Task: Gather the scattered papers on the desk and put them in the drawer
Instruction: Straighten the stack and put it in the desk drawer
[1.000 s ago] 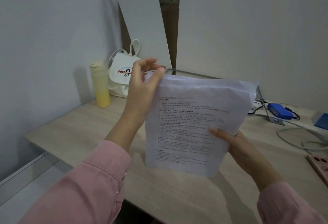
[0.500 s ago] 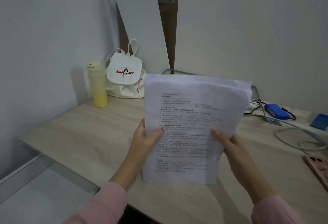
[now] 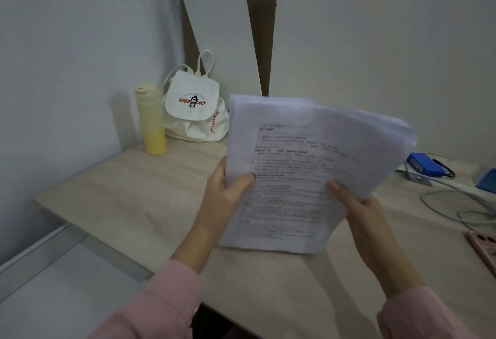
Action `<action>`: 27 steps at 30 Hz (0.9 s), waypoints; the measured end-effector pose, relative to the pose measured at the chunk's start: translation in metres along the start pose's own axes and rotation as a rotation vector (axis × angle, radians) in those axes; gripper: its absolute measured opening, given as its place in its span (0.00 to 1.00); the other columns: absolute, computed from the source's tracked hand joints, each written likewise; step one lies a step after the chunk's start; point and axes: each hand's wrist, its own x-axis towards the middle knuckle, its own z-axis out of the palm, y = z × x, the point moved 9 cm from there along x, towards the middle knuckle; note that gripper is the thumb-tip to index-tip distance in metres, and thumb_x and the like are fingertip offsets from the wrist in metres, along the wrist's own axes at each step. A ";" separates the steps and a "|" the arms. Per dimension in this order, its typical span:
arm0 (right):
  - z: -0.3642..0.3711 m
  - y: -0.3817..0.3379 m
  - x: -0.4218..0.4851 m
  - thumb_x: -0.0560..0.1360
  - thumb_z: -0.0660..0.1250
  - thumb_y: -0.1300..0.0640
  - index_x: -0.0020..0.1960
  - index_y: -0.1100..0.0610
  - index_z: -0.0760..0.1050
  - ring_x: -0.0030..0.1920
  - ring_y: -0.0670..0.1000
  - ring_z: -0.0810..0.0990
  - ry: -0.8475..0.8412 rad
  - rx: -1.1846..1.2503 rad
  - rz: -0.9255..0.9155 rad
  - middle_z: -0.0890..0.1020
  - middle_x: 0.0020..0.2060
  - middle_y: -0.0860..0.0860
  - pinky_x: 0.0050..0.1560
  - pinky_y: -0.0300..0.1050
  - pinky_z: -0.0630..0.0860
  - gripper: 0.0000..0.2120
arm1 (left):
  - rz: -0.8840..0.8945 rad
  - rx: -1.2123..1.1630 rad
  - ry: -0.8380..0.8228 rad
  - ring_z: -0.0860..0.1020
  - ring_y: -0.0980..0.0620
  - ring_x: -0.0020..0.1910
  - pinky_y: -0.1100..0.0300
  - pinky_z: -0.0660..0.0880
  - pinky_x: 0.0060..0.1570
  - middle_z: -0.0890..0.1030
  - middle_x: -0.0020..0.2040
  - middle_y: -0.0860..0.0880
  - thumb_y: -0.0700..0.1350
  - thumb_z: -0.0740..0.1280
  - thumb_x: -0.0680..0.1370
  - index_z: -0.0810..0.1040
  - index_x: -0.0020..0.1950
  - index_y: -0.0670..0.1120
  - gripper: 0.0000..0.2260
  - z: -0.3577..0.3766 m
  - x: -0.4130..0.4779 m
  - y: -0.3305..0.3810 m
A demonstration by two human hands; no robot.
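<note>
You're holding the stack of white printed papers (image 3: 298,172) above the pale wooden desk (image 3: 128,193), left hand (image 3: 225,193) pinching its left edge, right hand (image 3: 359,210) pinching the right.

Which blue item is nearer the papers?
The blue box with the black cable, just right of the papers; the other blue item sits farther right, at the frame edge.
</note>
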 end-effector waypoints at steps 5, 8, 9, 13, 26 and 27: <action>0.005 0.016 -0.001 0.65 0.71 0.54 0.57 0.55 0.78 0.54 0.52 0.82 -0.097 -0.052 0.115 0.85 0.52 0.48 0.56 0.50 0.78 0.20 | -0.062 0.045 0.040 0.82 0.56 0.48 0.65 0.77 0.43 0.83 0.49 0.54 0.51 0.68 0.64 0.77 0.54 0.49 0.20 -0.013 -0.006 -0.024; 0.004 0.028 -0.005 0.67 0.70 0.53 0.58 0.55 0.78 0.55 0.52 0.82 -0.114 -0.049 0.163 0.84 0.54 0.49 0.59 0.53 0.75 0.20 | -0.083 0.031 0.049 0.81 0.58 0.49 0.68 0.77 0.42 0.81 0.51 0.55 0.51 0.69 0.62 0.73 0.54 0.53 0.21 -0.011 -0.006 -0.020; 0.005 0.028 -0.005 0.66 0.71 0.51 0.57 0.55 0.78 0.54 0.52 0.82 -0.122 -0.039 0.159 0.84 0.53 0.50 0.58 0.53 0.75 0.21 | -0.044 0.052 0.083 0.79 0.60 0.51 0.69 0.77 0.44 0.78 0.55 0.55 0.49 0.69 0.65 0.70 0.57 0.53 0.22 -0.012 -0.004 -0.006; 0.007 0.027 -0.008 0.55 0.77 0.42 0.54 0.53 0.80 0.53 0.51 0.83 -0.152 -0.019 0.141 0.84 0.53 0.50 0.55 0.50 0.75 0.30 | 0.479 0.624 0.367 0.66 0.52 0.68 0.69 0.66 0.64 0.64 0.68 0.45 0.49 0.68 0.72 0.58 0.72 0.42 0.33 -0.006 -0.005 0.100; 0.008 0.020 -0.008 0.51 0.77 0.37 0.56 0.54 0.80 0.53 0.52 0.83 -0.156 -0.007 0.148 0.85 0.52 0.50 0.57 0.52 0.75 0.37 | 0.649 1.451 -0.302 0.70 0.51 0.65 0.55 0.65 0.63 0.73 0.66 0.51 0.57 0.56 0.78 0.60 0.74 0.53 0.25 0.113 0.016 0.119; 0.009 0.018 -0.009 0.52 0.77 0.37 0.56 0.54 0.80 0.53 0.52 0.83 -0.161 -0.010 0.142 0.85 0.53 0.50 0.56 0.52 0.75 0.37 | 0.617 1.490 -0.332 0.71 0.51 0.64 0.55 0.67 0.60 0.73 0.66 0.51 0.58 0.57 0.78 0.60 0.74 0.54 0.25 0.116 0.020 0.119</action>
